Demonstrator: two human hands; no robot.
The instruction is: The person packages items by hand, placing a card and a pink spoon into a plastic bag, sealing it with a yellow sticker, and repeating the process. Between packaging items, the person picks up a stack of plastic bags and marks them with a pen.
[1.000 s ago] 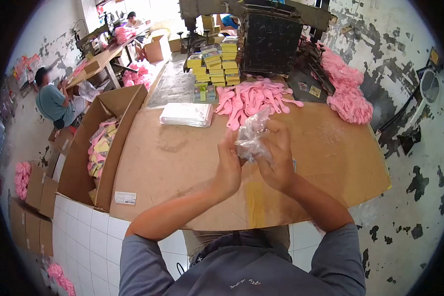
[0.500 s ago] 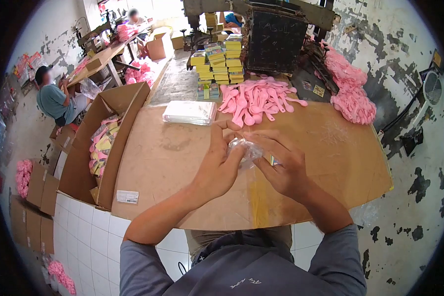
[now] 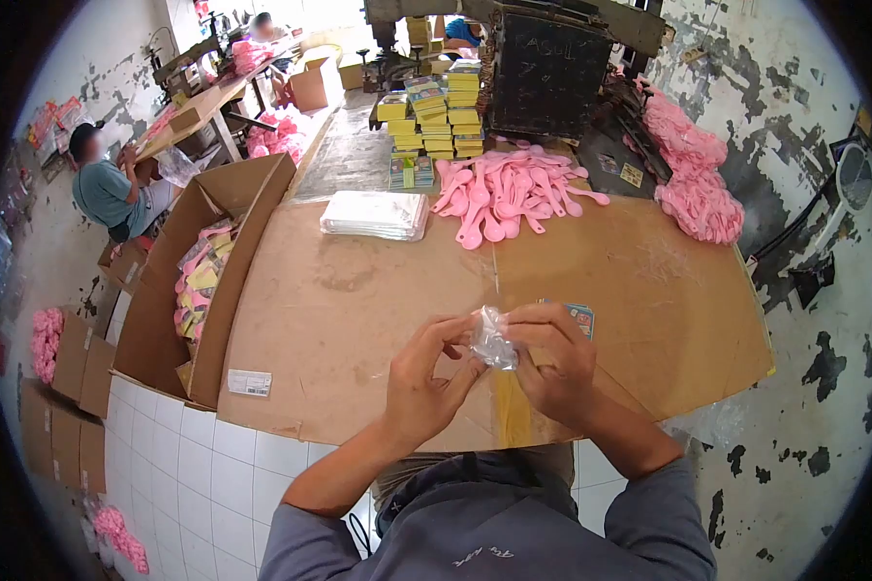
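Observation:
Both hands pinch a crumpled clear plastic bag (image 3: 493,341) over the near middle of the cardboard-covered table (image 3: 349,329). My left hand (image 3: 426,373) has its fingertips closed on the bag's left side. On the other side, my right hand (image 3: 557,363) grips it between thumb and fingers. Behind the right fingers a small printed card (image 3: 581,318) shows in part; the hand covers the rest. Farther up lie a pile of pink plastic spoons (image 3: 504,198) and a stack of flat clear bags (image 3: 375,215).
Stacks of yellow-edged cards (image 3: 436,126) stand behind the spoons, beside a black machine (image 3: 543,77). A long open carton (image 3: 262,218) of packed pieces borders the table's left edge. Pink bundles (image 3: 693,174) lie at the back right. A co-worker (image 3: 111,189) sits at far left.
My hands have come down towards me with the plastic bag, away from the spoon pile. More of the printed card now shows behind my right hand.

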